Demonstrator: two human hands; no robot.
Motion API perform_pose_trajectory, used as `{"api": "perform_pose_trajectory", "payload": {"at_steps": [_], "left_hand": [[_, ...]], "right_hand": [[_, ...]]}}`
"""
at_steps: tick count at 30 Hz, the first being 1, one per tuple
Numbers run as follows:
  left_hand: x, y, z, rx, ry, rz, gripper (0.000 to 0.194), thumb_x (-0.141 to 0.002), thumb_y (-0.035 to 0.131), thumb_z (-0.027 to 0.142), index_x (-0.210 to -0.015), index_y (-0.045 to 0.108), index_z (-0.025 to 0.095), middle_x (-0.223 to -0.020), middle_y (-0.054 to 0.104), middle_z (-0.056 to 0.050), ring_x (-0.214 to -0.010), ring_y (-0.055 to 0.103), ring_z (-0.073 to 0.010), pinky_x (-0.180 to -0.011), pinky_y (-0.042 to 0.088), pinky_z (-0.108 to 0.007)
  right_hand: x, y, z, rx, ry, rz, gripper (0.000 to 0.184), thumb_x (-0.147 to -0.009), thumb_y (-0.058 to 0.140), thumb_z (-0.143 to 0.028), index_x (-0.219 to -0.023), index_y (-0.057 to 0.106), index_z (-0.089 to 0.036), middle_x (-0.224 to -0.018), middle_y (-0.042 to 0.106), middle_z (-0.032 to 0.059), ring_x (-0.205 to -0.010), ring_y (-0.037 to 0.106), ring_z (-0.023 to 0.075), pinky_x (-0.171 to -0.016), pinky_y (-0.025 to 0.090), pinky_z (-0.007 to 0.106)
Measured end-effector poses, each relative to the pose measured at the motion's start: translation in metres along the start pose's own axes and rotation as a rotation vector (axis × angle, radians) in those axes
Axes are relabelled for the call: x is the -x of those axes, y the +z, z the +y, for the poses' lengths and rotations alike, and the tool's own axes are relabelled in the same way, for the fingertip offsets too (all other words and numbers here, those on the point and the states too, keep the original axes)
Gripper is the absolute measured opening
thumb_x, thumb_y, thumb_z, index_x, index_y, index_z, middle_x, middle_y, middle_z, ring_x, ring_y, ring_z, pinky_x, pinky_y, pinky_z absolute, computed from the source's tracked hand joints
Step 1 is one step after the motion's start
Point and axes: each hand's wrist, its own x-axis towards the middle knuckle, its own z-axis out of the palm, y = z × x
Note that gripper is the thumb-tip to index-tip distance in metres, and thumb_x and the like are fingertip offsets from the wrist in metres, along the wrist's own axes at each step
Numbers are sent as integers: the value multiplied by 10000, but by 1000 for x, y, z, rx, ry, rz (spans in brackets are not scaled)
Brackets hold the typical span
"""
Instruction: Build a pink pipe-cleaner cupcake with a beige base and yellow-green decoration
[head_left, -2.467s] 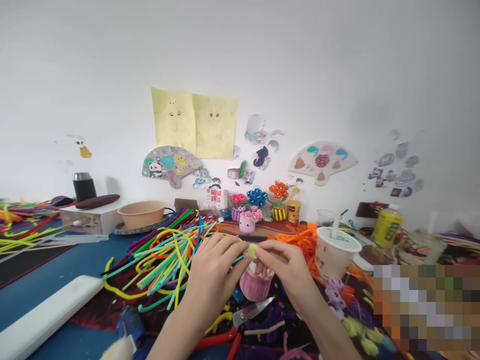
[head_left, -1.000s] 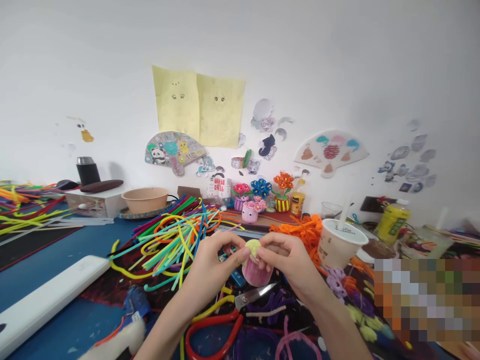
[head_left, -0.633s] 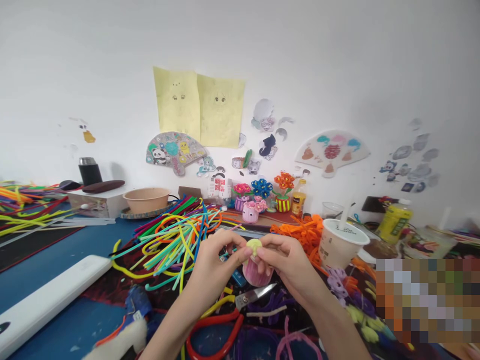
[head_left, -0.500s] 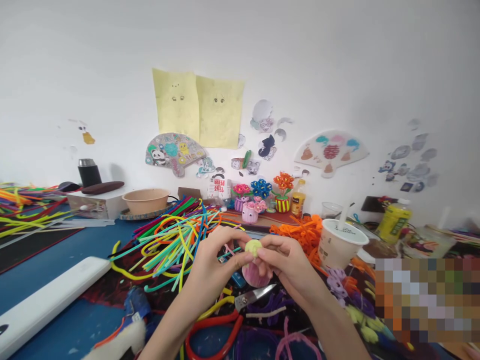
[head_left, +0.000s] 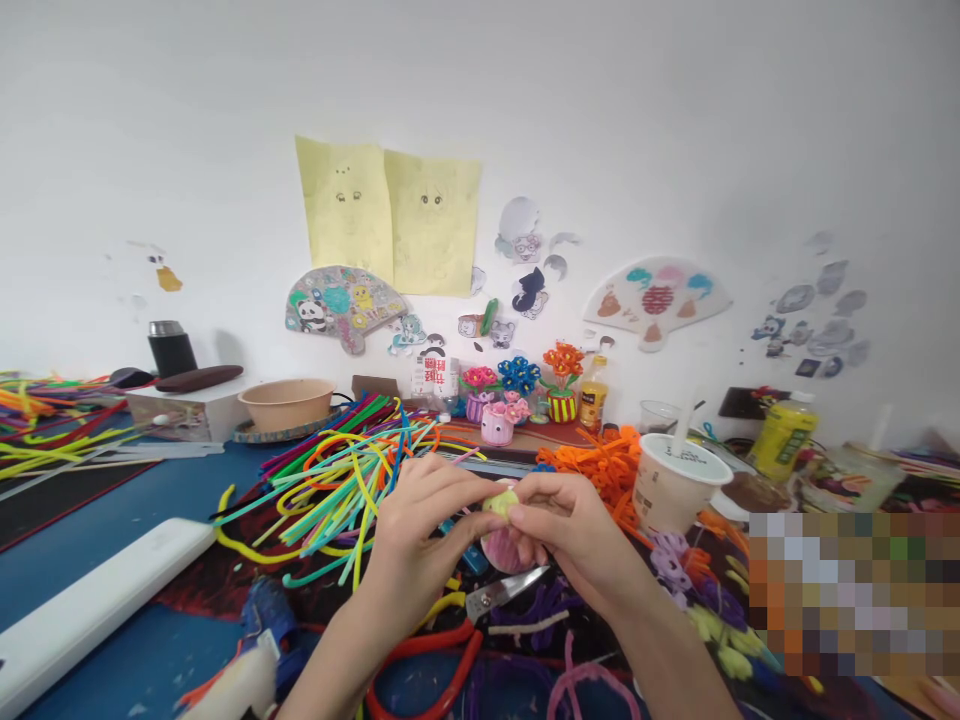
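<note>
Both hands meet at the middle, fingertips pinched on a small pale yellow pipe-cleaner piece (head_left: pixel 500 501). My left hand (head_left: pixel 426 525) grips it from the left and partly covers it. From the other side, my right hand (head_left: pixel 571 525) holds it between thumb and fingers. Just below them is a round pink striped pot (head_left: pixel 504 550); whether the right fingers touch it, I cannot tell. Scissors with red handles (head_left: pixel 466 675) lie under the hands, blades pointing up and right. Purple and pink pipe-cleaner bits (head_left: pixel 589 690) surround them.
A heap of colourful pipe cleaners (head_left: pixel 337 490) spreads left of the hands, orange ones (head_left: pixel 592 460) to the right. A paper cup (head_left: pixel 679 485), a blue glue gun (head_left: pixel 266 620), a long white case (head_left: pixel 112 610) and small flower pots (head_left: pixel 496 425) stand around.
The yellow piece has turned and sits slightly lower, more covered by the left fingers. The right fingers have shifted around it. The whole view has moved slightly.
</note>
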Motion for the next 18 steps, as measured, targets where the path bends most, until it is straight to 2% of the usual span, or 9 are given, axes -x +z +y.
{"api": "perform_pose_trajectory", "payload": {"at_steps": [7, 13, 18], "left_hand": [[-1, -1, 0, -26, 46, 11, 113, -856, 737, 185, -966, 737, 213, -823, 758, -8, -721, 633, -156, -722, 453, -309], [2, 0, -3, -55, 95, 35, 208, -859, 726, 136, -1047, 733, 225, -828, 764, 0, -715, 619, -146, -711, 455, -300], [5, -1, -4, -138, 103, -4, 250, -890, 689, 149, -1110, 729, 261, -833, 769, -3, -733, 620, -161, -723, 464, -311]], "right_hand": [[1, -2, 0, 22, -16, 2, 247, -649, 876, -347, -652, 729, -149, -474, 657, -10, -376, 529, 65, -381, 398, 152], [1, 0, 0, 25, -37, 26, 252, -656, 873, -350, -671, 732, -142, -490, 668, 3, -384, 529, 71, -394, 423, 165], [1, 2, 0, 13, -41, 45, 257, -650, 884, -346, -681, 737, -137, -495, 668, 7, -402, 543, 79, -404, 435, 171]]}}
